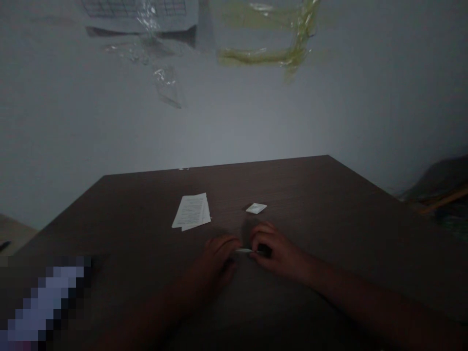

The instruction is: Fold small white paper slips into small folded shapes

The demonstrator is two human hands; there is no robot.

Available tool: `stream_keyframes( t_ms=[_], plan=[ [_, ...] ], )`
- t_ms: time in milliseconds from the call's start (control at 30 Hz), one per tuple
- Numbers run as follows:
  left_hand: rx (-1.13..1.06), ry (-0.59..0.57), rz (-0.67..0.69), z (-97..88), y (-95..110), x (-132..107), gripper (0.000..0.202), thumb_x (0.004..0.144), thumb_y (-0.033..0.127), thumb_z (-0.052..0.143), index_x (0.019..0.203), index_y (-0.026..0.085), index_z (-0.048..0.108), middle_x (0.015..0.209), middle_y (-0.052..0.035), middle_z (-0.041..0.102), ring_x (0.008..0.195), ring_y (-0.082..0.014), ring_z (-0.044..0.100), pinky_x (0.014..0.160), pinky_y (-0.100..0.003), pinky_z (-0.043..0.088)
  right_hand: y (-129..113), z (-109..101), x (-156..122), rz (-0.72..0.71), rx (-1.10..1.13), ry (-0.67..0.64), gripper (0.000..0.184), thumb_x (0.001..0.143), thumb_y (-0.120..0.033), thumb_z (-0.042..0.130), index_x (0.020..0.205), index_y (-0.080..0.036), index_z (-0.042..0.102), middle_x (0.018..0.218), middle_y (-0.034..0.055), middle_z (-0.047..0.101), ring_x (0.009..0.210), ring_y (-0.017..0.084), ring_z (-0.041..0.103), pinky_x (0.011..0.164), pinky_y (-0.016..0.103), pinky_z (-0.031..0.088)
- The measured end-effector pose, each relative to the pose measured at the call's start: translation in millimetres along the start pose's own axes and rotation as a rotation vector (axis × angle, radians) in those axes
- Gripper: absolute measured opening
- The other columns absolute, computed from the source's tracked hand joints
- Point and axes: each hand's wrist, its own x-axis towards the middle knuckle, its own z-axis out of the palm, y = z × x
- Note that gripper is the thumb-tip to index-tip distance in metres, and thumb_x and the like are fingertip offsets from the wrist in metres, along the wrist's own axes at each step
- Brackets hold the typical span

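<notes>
Dim light, person seated at a dark wood-grain bench (300, 195), both forearms reaching in from the bottom of the view. The two hands are close together near the middle of the bench's near half. Between them lies a pale narrow strip (244, 250), held level, its material too small and dim to tell. The right hand (274, 252) is curled and pinches the strip's right end between thumb and fingers. The left hand (218, 259) is also curled, with its fingertips (234, 245) at the strip's left end; they touch it or sit just beside it, and I cannot tell whether they grip. At 11 o'clock from the hands, a small stack of printed white paper sheets (192, 211) lies slightly fanned on the bench. At about 12 o'clock, nearer the hands, sits a small white flat packet (256, 208). Around 8 o'clock, a pixelated blurred patch (46, 304) covers the near corner of the view. Past the far bench edge, at 12 o'clock, rises a grey wall (234, 126), with yellow-green tape (263, 54) and clear plastic film (164, 87) stuck high up. A dark heap (440, 187) at 2 o'clock is too dim to identify.
</notes>
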Motion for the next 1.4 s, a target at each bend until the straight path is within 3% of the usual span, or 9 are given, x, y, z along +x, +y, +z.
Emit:
stream_keyframes(
  t_ms=[100,300,567,800,1167,1400],
  plan=[
    [0.014,0.006,-0.002,1.1,-7,3,0.05,0.101,0.002,0.065,0.143,0.027,0.075,0.15,-0.0076,0.082,0.142,-0.029,0.077,0.127,-0.043,0.059,2,0,0,0.018,-0.014,0.003,0.023,0.099,-0.008,0.081,0.099,-0.026,0.068,0.116,0.0057,0.077,0.117,0.027,0.074,0.103,0.043,0.059],
    [-0.04,0.015,-0.02,12.4,-22,5,0.048,0.099,0.007,0.069,0.142,0.028,0.07,0.144,-0.0067,0.083,0.135,-0.0286,0.079,0.121,-0.045,0.062,3,2,-1,0.013,-0.053,0.007,0.022,0.098,-0.01,0.082,0.105,-0.027,0.07,0.119,0.0066,0.077,0.121,0.029,0.072,0.106,0.045,0.06],
    [-0.076,0.064,-0.124,15.2,-19,9,0.037,0.1,0.004,0.066,0.13,0.024,0.074,0.129,-0.0074,0.086,0.12,-0.0274,0.082,0.112,-0.042,0.066,5,2,-1,0.018,-0.12,-0.04,0.017,0.102,-0.013,0.084,0.107,-0.026,0.075,0.121,0.0081,0.078,0.123,0.031,0.072,0.109,0.049,0.06],
    [-0.097,0.082,-0.115,7.4,-22,9,0.028,0.108,0.009,0.061,0.122,0.026,0.077,0.129,-0.0061,0.088,0.128,-0.0281,0.08,0.118,-0.047,0.061,5,0,0,0.022,-0.143,-0.052,0.013,0.105,-0.012,0.081,0.109,-0.025,0.078,0.124,0.0097,0.079,0.123,0.03,0.072,0.111,0.05,0.061],
    [-0.17,0.037,-0.077,12.1,-27,14,0.02,0.1,0.01,0.068,0.108,0.026,0.077,0.118,-0.004,0.088,0.119,-0.0285,0.079,0.118,-0.049,0.057,10,16,1,-0.029,-0.176,-0.039,0.016,0.099,-0.018,0.091,0.112,-0.023,0.084,0.125,0.011,0.08,0.125,0.034,0.071,0.111,0.055,0.06],
    [-0.139,0.015,-0.162,6.4,-23,17,0.017,0.099,0.011,0.073,0.108,0.025,0.076,0.113,-0.0029,0.085,0.115,-0.0276,0.077,0.109,-0.045,0.058,11,15,3,-0.033,-0.139,-0.056,0.014,0.103,-0.02,0.089,0.115,-0.026,0.087,0.127,0.0095,0.08,0.126,0.032,0.071,0.113,0.055,0.058]
  ],
)
